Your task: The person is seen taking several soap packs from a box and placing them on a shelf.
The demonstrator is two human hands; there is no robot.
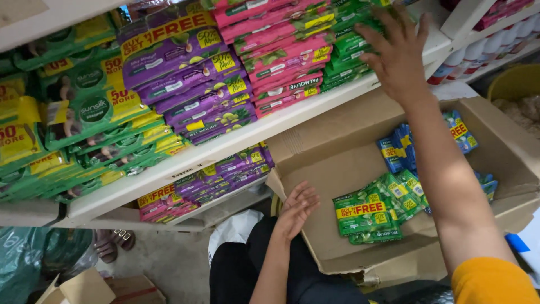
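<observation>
Right hand (396,53), fingers spread and empty, presses the green sachets (351,42) stacked on the shelf (225,149), while the left hand (297,209), loosely open, steadies the box (332,141) below.

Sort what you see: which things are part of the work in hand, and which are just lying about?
In use:
right hand on the green sachets
left hand on the cardboard box
green packs and blue packs in the box

Lying about:
purple sachets
pink sachets
sandal
small box
</observation>
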